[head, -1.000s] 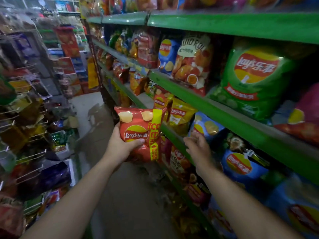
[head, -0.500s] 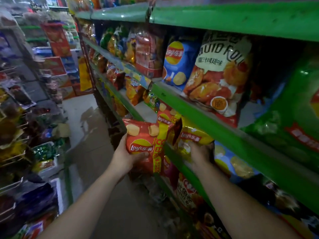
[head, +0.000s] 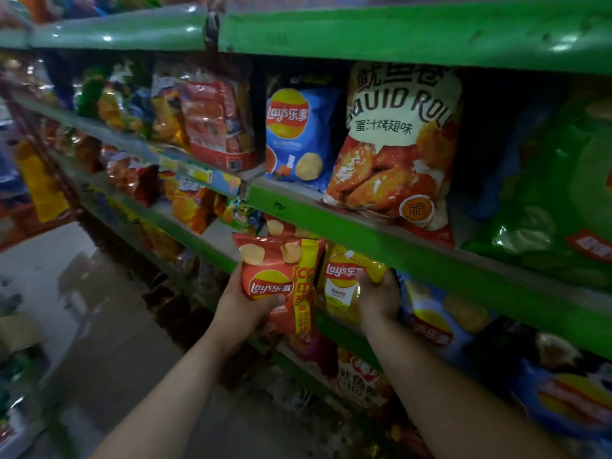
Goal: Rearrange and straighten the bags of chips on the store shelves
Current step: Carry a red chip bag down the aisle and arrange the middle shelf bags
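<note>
My left hand (head: 243,306) has its thumb across the front of a red chip bag (head: 278,279), held upright in front of the green shelf (head: 364,233). My right hand (head: 379,298) grips a yellow chip bag (head: 344,279) standing on the shelf below, just beside the red one.

The red chip bag (head: 276,286) in the left hand (head: 240,306) says "Lay's" in white letters, with the Chinese signs 乐事 next to it. A yellow strip down its side has red signs, too blurry to read.

The yellow chip bag (head: 344,279) under the right hand (head: 377,298) also says "Lay's 乐事".

One shelf up, the blue chip bag (head: 298,137) shows the same "Lay's 乐事" mark.

Beside it, the big white and red bag (head: 394,144) says "QUID ROL" in large letters, partly cut off. Below that it says 蜜汁烤翅味. A small round mark near its bottom says 脆.
</note>
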`<state>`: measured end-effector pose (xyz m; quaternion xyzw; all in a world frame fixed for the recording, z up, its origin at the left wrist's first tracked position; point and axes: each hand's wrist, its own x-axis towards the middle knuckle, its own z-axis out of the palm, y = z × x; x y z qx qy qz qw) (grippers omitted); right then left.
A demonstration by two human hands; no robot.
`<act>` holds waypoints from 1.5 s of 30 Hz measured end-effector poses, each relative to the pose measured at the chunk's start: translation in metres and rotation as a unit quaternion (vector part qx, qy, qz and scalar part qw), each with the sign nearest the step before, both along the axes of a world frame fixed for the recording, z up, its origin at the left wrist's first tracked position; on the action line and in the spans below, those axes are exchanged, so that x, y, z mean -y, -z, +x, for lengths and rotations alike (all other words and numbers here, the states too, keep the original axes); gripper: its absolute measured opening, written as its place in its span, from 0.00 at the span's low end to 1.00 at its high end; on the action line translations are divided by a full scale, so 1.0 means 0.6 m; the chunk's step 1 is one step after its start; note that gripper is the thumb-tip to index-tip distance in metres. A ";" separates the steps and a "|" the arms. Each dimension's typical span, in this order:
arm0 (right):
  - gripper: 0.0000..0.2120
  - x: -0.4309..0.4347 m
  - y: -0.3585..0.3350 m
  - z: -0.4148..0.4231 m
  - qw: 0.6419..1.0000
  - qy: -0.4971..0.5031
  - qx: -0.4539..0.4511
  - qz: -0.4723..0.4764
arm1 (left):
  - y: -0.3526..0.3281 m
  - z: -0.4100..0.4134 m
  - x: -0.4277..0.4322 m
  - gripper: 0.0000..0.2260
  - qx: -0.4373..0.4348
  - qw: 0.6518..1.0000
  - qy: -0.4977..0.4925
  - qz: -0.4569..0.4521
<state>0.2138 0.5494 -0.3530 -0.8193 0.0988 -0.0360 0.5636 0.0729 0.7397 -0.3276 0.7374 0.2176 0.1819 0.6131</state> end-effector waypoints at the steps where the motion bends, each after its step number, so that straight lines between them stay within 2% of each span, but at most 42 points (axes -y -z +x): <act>1: 0.24 -0.002 -0.004 -0.007 1.000 0.001 0.003 0.006 | 0.000 0.003 -0.009 0.36 -0.001 1.000 0.011 0.007; 6: 0.26 0.002 -0.028 -0.049 0.999 0.018 0.042 0.028 | 0.006 0.008 -0.056 0.34 0.003 0.999 0.049 0.005; 7: 0.24 0.008 -0.030 -0.062 0.998 0.025 0.048 0.037 | 0.009 0.007 -0.064 0.34 0.001 0.998 0.058 -0.002; 10: 0.07 0.032 -0.026 -0.098 0.996 0.032 0.053 0.068 | 0.021 0.013 -0.082 0.35 -0.007 0.995 0.092 -0.022; 11: 0.06 0.042 -0.022 -0.110 0.995 0.034 0.057 0.072 | 0.024 0.018 -0.084 0.35 -0.009 0.994 0.106 -0.026; 16: 0.08 0.107 -0.006 -0.160 0.992 0.067 0.089 0.061 | 0.038 0.060 -0.042 0.37 0.001 0.980 0.196 -0.020; 19: 0.09 0.140 -0.012 -0.177 0.988 0.073 0.092 0.096 | 0.040 0.089 0.004 0.39 0.012 0.972 0.232 -0.022; 23: 0.12 0.177 -0.028 -0.185 0.984 0.088 0.108 0.114 | 0.034 0.137 0.054 0.38 0.030 0.975 0.219 0.007; 26: 0.13 0.203 -0.035 -0.192 0.983 0.093 0.113 0.116 | 0.032 0.167 0.081 0.41 0.030 0.979 0.200 0.016; 30: 0.10 0.223 -0.043 -0.200 0.982 0.082 0.107 0.129 | 0.031 0.192 0.116 0.40 0.032 0.980 0.193 -0.025; 33: 0.09 0.232 -0.047 -0.200 0.982 0.071 0.094 0.147 | 0.047 0.200 0.124 0.34 0.024 0.977 0.206 -0.048; 36: 0.10 0.237 -0.053 -0.198 0.985 0.053 0.082 0.145 | 0.056 0.202 0.115 0.32 -0.017 0.981 0.194 0.007; 41: 0.09 0.236 -0.058 -0.192 0.986 0.027 0.068 0.147 | 0.040 0.197 0.099 0.39 -0.109 0.971 0.162 0.141; 43: 0.08 0.231 -0.062 -0.192 0.986 0.016 0.061 0.155 | 0.025 0.185 0.094 0.36 -0.126 0.957 0.166 0.202; 45: 0.08 0.224 -0.065 -0.192 0.986 0.002 0.054 0.160 | 0.004 0.169 0.085 0.26 -0.135 0.935 0.180 0.274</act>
